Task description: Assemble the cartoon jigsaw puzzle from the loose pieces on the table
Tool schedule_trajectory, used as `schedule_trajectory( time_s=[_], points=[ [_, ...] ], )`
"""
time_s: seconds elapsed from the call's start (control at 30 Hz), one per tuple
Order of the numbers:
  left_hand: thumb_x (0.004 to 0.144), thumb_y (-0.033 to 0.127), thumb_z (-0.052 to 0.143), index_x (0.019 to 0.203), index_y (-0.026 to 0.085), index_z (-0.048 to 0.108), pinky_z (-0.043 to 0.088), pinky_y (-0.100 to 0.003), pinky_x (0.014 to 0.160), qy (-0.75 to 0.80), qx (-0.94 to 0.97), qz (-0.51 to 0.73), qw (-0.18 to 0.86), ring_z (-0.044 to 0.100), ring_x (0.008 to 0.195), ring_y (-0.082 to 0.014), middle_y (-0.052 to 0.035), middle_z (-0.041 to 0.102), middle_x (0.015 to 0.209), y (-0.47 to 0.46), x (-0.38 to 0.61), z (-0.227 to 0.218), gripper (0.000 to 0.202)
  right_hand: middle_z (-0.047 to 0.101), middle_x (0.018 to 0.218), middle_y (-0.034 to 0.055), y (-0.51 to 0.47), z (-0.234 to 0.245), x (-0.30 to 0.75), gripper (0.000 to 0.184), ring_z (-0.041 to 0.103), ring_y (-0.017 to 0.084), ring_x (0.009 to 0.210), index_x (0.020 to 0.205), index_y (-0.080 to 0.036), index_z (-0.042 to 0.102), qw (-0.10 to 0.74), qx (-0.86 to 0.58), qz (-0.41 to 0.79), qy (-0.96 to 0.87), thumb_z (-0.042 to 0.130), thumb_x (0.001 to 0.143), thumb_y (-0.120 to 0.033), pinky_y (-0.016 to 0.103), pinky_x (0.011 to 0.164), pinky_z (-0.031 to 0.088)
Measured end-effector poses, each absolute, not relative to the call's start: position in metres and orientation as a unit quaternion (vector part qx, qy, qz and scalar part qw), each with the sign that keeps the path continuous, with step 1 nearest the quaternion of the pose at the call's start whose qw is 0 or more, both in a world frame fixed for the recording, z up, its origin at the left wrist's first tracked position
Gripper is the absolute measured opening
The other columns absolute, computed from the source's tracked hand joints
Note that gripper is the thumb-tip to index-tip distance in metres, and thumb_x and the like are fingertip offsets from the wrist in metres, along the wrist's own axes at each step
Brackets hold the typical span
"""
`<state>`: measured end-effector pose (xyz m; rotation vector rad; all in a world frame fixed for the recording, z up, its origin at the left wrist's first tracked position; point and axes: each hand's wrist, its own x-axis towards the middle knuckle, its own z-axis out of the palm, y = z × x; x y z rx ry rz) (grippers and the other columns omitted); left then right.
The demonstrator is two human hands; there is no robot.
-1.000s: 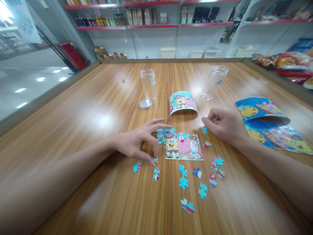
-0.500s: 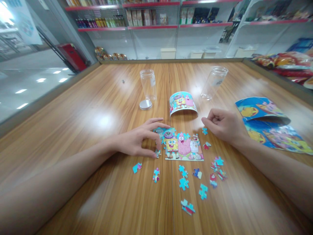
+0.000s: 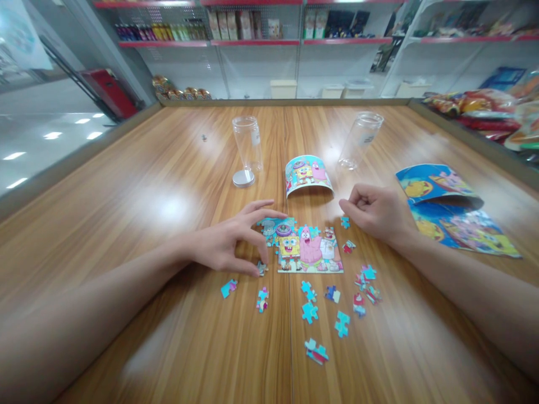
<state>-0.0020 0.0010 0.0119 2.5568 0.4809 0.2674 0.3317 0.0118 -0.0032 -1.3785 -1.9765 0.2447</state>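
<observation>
A partly joined cartoon jigsaw puzzle [image 3: 310, 252] lies flat on the wooden table, with gaps along its top and left sides. At its left edge, my left hand [image 3: 229, 238] has thumb and a bent finger closed on a small puzzle piece [image 3: 263, 269], while the other fingers stretch over the puzzle's upper left. My right hand [image 3: 374, 210] rests curled in a loose fist right of the puzzle, with nothing visible in it. Beside its thumb lies a blue puzzle piece [image 3: 345, 222]. Several loose pieces, such as a light blue piece [image 3: 309, 312], are scattered in front and to the right.
A curved picture card [image 3: 309, 174] stands behind the puzzle. Farther back are two clear jars [image 3: 248, 145] [image 3: 361, 140] and a silver lid [image 3: 243, 179]. A folded blue picture sheet [image 3: 455, 207] lies at right. Snack packets [image 3: 484, 109] sit beyond the table's right edge; shelves stand behind.
The whole view has shifted slightly, so things appear farther left. My left thumb and the small piece have moved a little left and toward me. My right hand stays in its fist.
</observation>
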Motion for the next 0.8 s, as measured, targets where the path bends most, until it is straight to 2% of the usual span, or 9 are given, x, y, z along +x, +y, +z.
schedule_trajectory(
  time_s=[0.27, 0.4, 0.5, 0.57, 0.7, 0.8],
  points=[
    [0.074, 0.038, 0.083, 0.089, 0.028, 0.078, 0.012, -0.061, 0.123, 0.169, 0.947, 0.093, 0.257, 0.011, 0.152, -0.0348, 0.0010, 0.025, 0.163, 0.001, -0.006, 0.009, 0.019, 0.033, 0.044, -0.0079, 0.018, -0.017, 0.335, 0.028, 0.029, 0.006, 0.042, 0.058, -0.019, 0.045, 0.398, -0.475, 0.095, -0.779, 0.065, 0.078, -0.022, 0.024, 0.045, 0.025],
    [0.080, 0.035, 0.078, 0.086, 0.026, 0.077, 0.007, -0.061, 0.124, 0.166, 0.941, 0.124, 0.266, 0.016, 0.151, -0.0334, 0.0006, 0.026, 0.162, -0.001, -0.004, 0.012, 0.011, 0.032, 0.045, -0.0089, 0.017, -0.018, 0.333, 0.028, 0.028, 0.006, 0.043, 0.060, -0.019, 0.044, 0.398, -0.432, 0.062, -0.807, 0.065, 0.077, -0.021, 0.024, 0.047, 0.028],
    [0.087, 0.030, 0.070, 0.102, 0.028, 0.075, 0.008, -0.062, 0.123, 0.167, 0.944, 0.167, 0.229, 0.021, 0.150, -0.0318, -0.0027, 0.028, 0.161, -0.013, 0.007, 0.016, 0.016, 0.029, 0.045, -0.0097, 0.017, -0.019, 0.333, 0.028, 0.025, 0.006, 0.043, 0.060, -0.019, 0.043, 0.399, -0.421, 0.054, -0.813, 0.065, 0.078, -0.021, 0.023, 0.048, 0.029],
    [0.087, 0.030, 0.069, 0.113, 0.030, 0.072, 0.011, -0.064, 0.122, 0.166, 0.955, 0.168, 0.179, 0.015, 0.151, -0.0346, -0.0040, 0.026, 0.162, -0.026, 0.017, 0.019, 0.025, 0.027, 0.045, -0.0099, 0.017, -0.019, 0.333, 0.028, 0.024, 0.006, 0.043, 0.060, -0.019, 0.043, 0.401, -0.419, 0.060, -0.812, 0.064, 0.078, -0.021, 0.023, 0.048, 0.028],
    [0.083, 0.046, 0.073, 0.129, 0.035, 0.063, 0.015, -0.069, 0.117, 0.141, 0.975, 0.115, 0.127, 0.005, 0.151, -0.0441, -0.0055, 0.018, 0.165, -0.044, 0.029, 0.015, 0.049, 0.028, 0.045, -0.0097, 0.018, -0.018, 0.332, 0.028, 0.027, 0.006, 0.043, 0.060, -0.019, 0.042, 0.399, -0.414, 0.058, -0.816, 0.064, 0.078, -0.020, 0.023, 0.048, 0.028],
    [0.082, 0.047, 0.074, 0.133, 0.037, 0.059, 0.017, -0.069, 0.117, 0.135, 0.978, 0.107, 0.115, 0.005, 0.151, -0.0450, -0.0052, 0.018, 0.165, -0.043, 0.029, 0.011, 0.054, 0.029, 0.045, -0.0095, 0.018, -0.017, 0.331, 0.027, 0.028, 0.006, 0.043, 0.060, -0.019, 0.043, 0.398, -0.411, 0.054, -0.818, 0.064, 0.078, -0.020, 0.023, 0.048, 0.027]
  ],
)
